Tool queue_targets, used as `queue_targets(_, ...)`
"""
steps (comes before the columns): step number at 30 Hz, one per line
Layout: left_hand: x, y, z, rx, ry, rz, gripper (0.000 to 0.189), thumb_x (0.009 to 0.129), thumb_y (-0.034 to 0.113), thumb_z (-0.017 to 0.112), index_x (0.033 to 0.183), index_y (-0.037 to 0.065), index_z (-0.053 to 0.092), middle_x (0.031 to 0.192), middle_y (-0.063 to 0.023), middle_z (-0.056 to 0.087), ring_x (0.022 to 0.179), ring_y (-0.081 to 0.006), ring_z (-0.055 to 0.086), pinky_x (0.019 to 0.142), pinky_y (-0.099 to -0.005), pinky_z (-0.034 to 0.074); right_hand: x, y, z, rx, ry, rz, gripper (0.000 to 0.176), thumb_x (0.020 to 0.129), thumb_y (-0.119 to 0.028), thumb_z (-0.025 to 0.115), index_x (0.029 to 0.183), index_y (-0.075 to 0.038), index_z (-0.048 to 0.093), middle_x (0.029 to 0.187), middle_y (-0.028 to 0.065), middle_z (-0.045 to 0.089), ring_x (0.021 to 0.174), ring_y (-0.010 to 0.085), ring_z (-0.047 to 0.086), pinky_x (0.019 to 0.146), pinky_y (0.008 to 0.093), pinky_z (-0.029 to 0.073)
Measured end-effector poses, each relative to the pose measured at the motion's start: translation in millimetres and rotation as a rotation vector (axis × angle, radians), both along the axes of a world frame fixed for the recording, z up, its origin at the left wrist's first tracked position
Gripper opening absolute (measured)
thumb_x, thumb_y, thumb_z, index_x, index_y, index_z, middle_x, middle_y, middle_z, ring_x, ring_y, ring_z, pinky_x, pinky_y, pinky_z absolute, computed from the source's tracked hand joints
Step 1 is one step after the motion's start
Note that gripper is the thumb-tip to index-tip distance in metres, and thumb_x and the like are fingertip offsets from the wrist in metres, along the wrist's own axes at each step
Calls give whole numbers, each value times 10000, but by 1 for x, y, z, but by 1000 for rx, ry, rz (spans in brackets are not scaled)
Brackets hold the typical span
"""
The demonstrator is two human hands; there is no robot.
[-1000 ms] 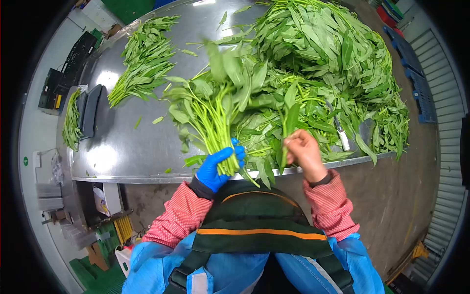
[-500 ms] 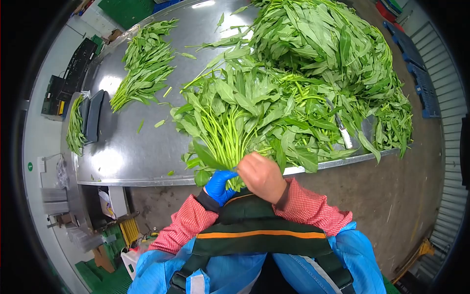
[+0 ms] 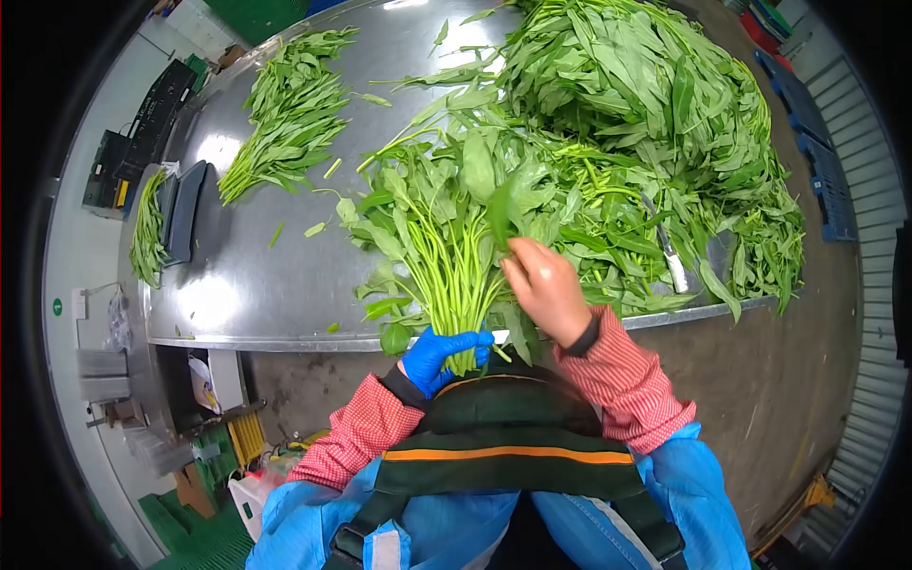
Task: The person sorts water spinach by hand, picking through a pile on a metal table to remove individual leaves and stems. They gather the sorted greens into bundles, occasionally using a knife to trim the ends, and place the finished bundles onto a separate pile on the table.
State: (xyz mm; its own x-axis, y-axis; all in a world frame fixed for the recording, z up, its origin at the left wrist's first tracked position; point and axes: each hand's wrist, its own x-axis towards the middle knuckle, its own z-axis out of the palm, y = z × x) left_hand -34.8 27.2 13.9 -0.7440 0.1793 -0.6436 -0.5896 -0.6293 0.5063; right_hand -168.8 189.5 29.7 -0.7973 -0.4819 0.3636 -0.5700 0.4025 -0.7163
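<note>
Left hand [image 3: 443, 358], blue-gloved: fingers clenched around the stem ends of a leafy bunch [image 3: 450, 271], at the near edge of the tabletop [image 3: 252, 294]. Right hand [image 3: 549, 293], bare: fingers pinching a blurred leaf [image 3: 501, 217], right of the stems. Knife [image 3: 675, 270]: right, among greens. Large heap [image 3: 632, 85]: far right. Second bunch [image 3: 290, 119]: far left, lying flat.
</note>
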Motion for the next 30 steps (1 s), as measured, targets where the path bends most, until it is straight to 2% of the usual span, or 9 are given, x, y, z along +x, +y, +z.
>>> queue_targets(1, 1, -3, -3, 16, 11, -20, 309, 827, 67, 651, 1110, -6, 552, 911, -112, 645, 763, -203, 625, 701, -318, 529, -8, -2, -3, 44, 179, 10, 170, 829, -75, 590, 967, 6, 532, 808, 158, 604, 714, 305, 611, 592, 369, 488)
queue_targets(2, 2, -6, -6, 32, 22, -41, 336, 835, 69, 648, 1143, 3, 529, 929, -117, 650, 780, -213, 632, 713, -332, 536, -11, -6, -3, 139, 169, 2, 134, 784, -37, 572, 910, -2, 543, 801, 152, 591, 734, 312, 609, 609, 383, 493)
queue_targets(6, 7, -11, -9, 18, 36, -48, 349, 819, 71, 660, 1136, 5, 533, 917, -110, 646, 769, -214, 628, 708, -333, 533, -27, -18, -18, 415, 239, -11, 38, 802, -55, 557, 803, -24, 536, 737, 144, 572, 667, 312, 598, 573, 393, 487)
queue_targets(9, 12, -14, -10, 34, 50, -44, 339, 817, 91, 662, 1122, 7, 540, 899, -98, 635, 753, -204, 615, 697, -323, 522, -31, -24, -26, 436, 295, 3, 60, 801, -66, 573, 778, -31, 531, 732, 138, 577, 657, 303, 596, 563, 378, 485)
queue_targets(12, 16, -18, -14, 75, 94, -45, 327, 823, 115, 658, 1110, 6, 546, 885, -89, 622, 744, -190, 600, 688, -310, 506, -44, -19, -21, 387, 202, -123, 69, 801, -82, 590, 772, -39, 545, 722, 128, 576, 657, 292, 593, 559, 370, 484)
queue_targets(16, 17, -20, -13, 103, 95, -34, 329, 826, 129, 658, 1108, 2, 547, 889, -87, 617, 749, -182, 591, 686, -302, 497, -42, -22, -8, 253, 191, 69, 68, 802, -103, 598, 777, -51, 563, 716, 108, 571, 665, 286, 594, 579, 386, 488)
queue_targets(19, 15, -21, -15, 127, 87, -51, 335, 824, 127, 661, 1112, 1, 546, 895, -86, 616, 754, -183, 590, 688, -304, 498, -27, -32, -7, 370, 218, 187, 78, 803, -117, 588, 772, -52, 558, 710, 104, 559, 683, 290, 601, 593, 393, 491)
queue_targets(26, 15, -23, -14, 109, 63, -68, 341, 824, 119, 661, 1122, 5, 543, 899, -85, 618, 759, -189, 591, 688, -312, 502, -31, -25, -16, 438, 289, 226, 55, 706, -63, 551, 760, -52, 557, 711, 100, 569, 718, 289, 614, 609, 386, 510)
queue_targets(30, 16, -24, -14, 124, 55, -47, 340, 821, 106, 656, 1126, 3, 546, 889, -89, 623, 750, -191, 595, 678, -314, 504, -34, -27, -20, 395, 217, 160, 12, 757, -58, 550, 760, -47, 550, 703, 112, 576, 660, 286, 606, 582, 374, 504)
